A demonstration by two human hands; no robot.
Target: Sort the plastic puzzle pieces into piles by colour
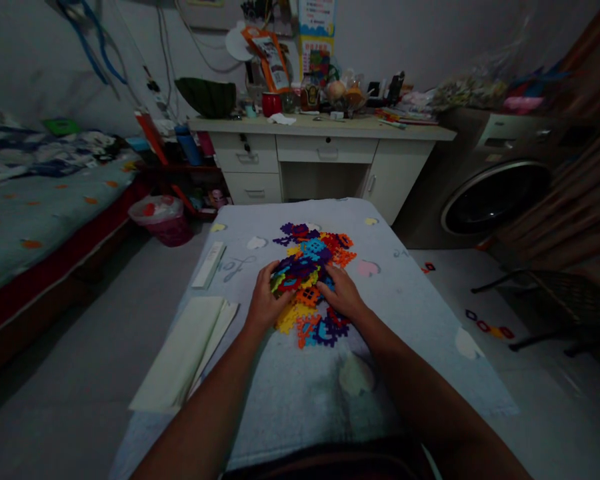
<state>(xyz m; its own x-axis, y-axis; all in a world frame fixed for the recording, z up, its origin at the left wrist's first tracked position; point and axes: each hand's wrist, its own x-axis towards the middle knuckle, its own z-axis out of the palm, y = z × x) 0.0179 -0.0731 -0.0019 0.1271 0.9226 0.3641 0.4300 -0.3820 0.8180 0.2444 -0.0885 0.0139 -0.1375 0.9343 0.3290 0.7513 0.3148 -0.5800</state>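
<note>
A heap of flat, toothed plastic building pieces (304, 267) lies in the middle of the cloth-covered table (405, 320). My left hand (267, 301) cups the left side of the heap, fingers curved around a clump of purple, red and green pieces. From the right, my right hand (345, 293) holds the same clump, its thumb near an orange square piece (309, 295). Yellow pieces (290, 317) and a blue piece (323, 331) lie on the near side. Orange-red pieces (341, 248) spread out on the far side. Some fingertips are hidden behind the clump.
Folded pale paper (183, 353) and a narrow white box (209, 265) lie along the table's left edge. Beyond stands a cluttered white desk (325, 127). A washing machine (485, 180) and a chair (560, 300) are at right, a bed (45, 200) and pink bin (165, 223) at left.
</note>
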